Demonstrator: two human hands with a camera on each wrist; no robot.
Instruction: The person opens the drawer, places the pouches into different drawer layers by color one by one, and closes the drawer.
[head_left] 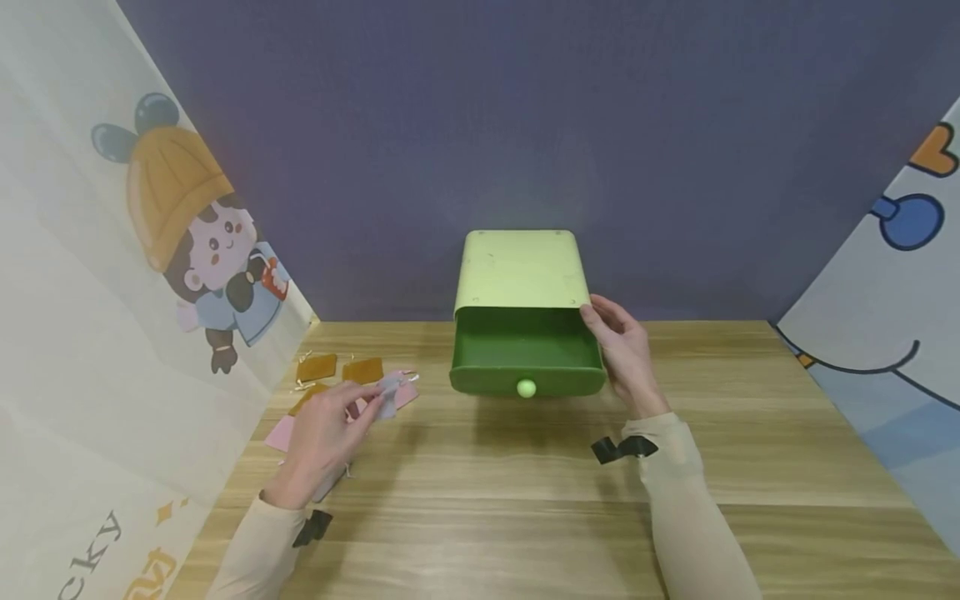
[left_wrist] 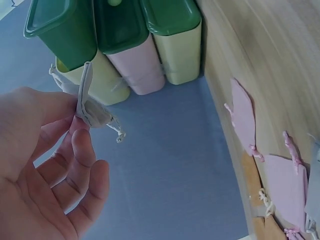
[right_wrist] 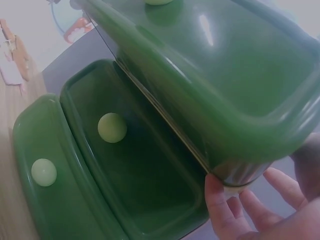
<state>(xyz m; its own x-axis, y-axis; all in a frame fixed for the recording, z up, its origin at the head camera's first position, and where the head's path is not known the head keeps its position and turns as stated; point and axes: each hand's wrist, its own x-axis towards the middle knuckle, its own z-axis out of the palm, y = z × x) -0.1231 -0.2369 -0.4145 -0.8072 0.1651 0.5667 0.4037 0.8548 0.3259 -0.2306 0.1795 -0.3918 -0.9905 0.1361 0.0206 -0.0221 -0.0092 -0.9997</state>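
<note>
My left hand (head_left: 324, 437) pinches a small grey drawstring pouch (left_wrist: 95, 111) between thumb and fingertips, above the left part of the table; its white cords dangle in the left wrist view. My right hand (head_left: 628, 357) holds the front right corner of a pale-green drawer cabinet (head_left: 521, 267), thumb at the front edge and fingers along the side. The cabinet's top drawer (head_left: 480, 381), dark green with a light round knob (head_left: 527, 388), is pulled out. Its visible inside holds nothing. Two lower drawers show pushed in in the right wrist view, one with a knob (right_wrist: 112, 127).
Around and under my left hand lie several drawstring pouches: mustard-brown ones (head_left: 317, 367), pink ones (head_left: 281, 433) and a grey one (head_left: 330, 482). The wooden table (head_left: 480, 517) meets a dark blue back wall (head_left: 375, 167). Printed panels (head_left: 67, 250) flank both sides.
</note>
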